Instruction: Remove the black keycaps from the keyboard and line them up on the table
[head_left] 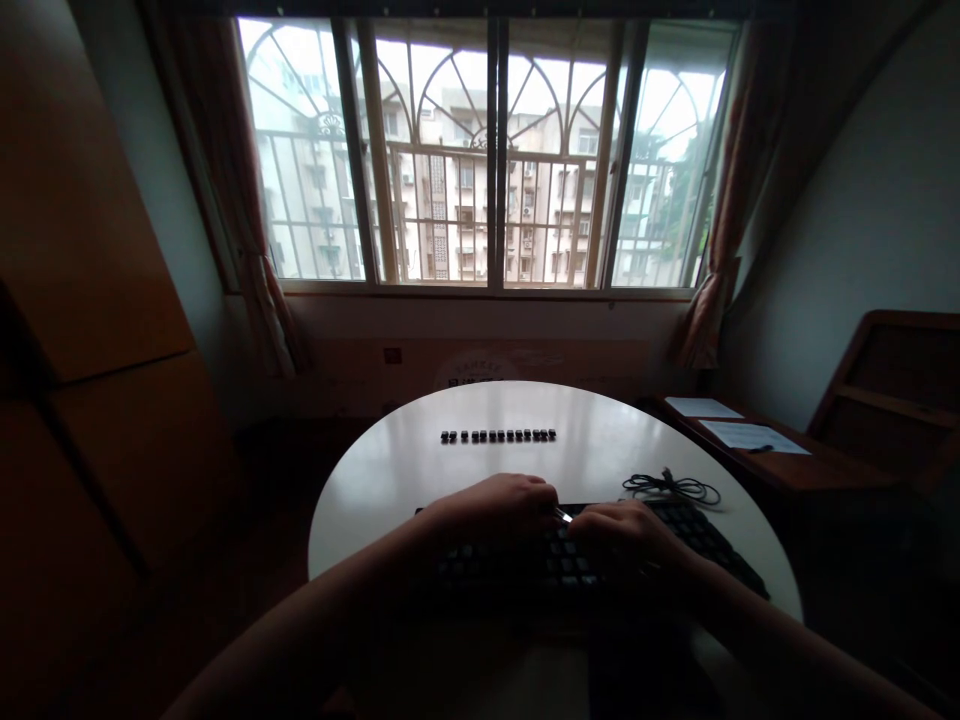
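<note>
A black keyboard (574, 567) lies near the front of the round white table, partly hidden by my hands. Over its back edge is my left hand (517, 497), fingers curled closed; what they hold, if anything, is hidden. My right hand (626, 528) is closed just to the right, above the keys, with a small shiny metal tool (562, 516) reaching from its fingers toward my left fingertips. The tool's exact kind is too small to tell. Farther back, several black keycaps (499, 436) stand in a row on the tabletop.
A coiled black cable (671, 487) rests behind the keyboard's right part. The round white table (367, 500) has a curved edge. On the right, papers (754, 437) and a pen lie on a brown wooden surface, beside a wooden chair (885, 370). A barred window is ahead.
</note>
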